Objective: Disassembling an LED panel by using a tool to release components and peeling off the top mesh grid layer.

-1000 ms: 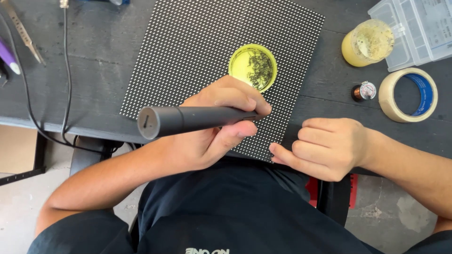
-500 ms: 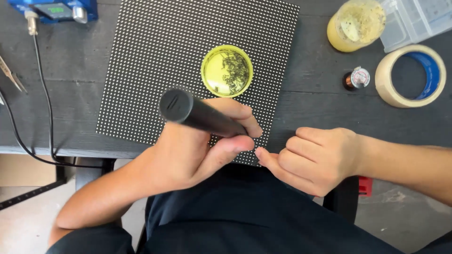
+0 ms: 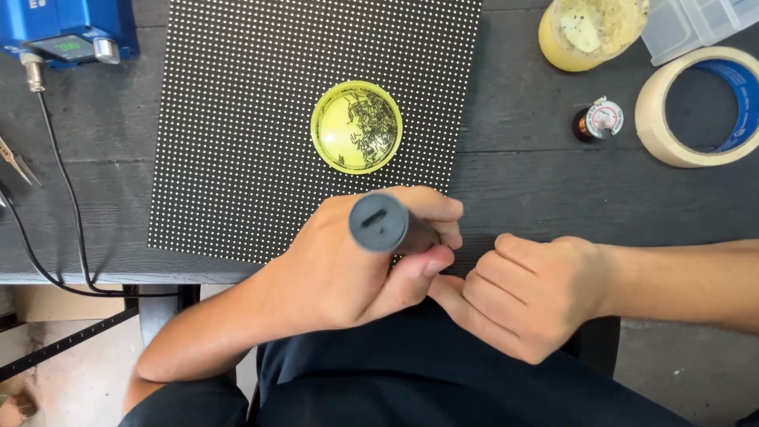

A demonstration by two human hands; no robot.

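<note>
My left hand [image 3: 348, 269] grips a dark grey pen-shaped power tool [image 3: 381, 224], held nearly upright so its round butt end faces the camera. My right hand [image 3: 526, 296] is curled just to its right, fingertips meeting the left thumb near the tool's hidden tip; I cannot tell what it pinches. Both hands sit at the near edge of a black panel with a grid of white dots [image 3: 261, 119]. On the panel stands a small yellow round cup [image 3: 356, 126] holding several tiny dark screws.
A blue device with a display [image 3: 63, 32] and its cable [image 3: 63, 205] lie at the left. Metal tweezers [image 3: 16, 166] sit at the left edge. A tape roll [image 3: 696, 107], a small wire spool [image 3: 599, 120], a yellowish jar [image 3: 589, 28] and a clear plastic box [image 3: 696, 20] are at the right.
The tool has swung from lying sideways to standing nearly upright, its butt end toward the camera. The view has shifted, bringing the blue device into sight at the upper left.
</note>
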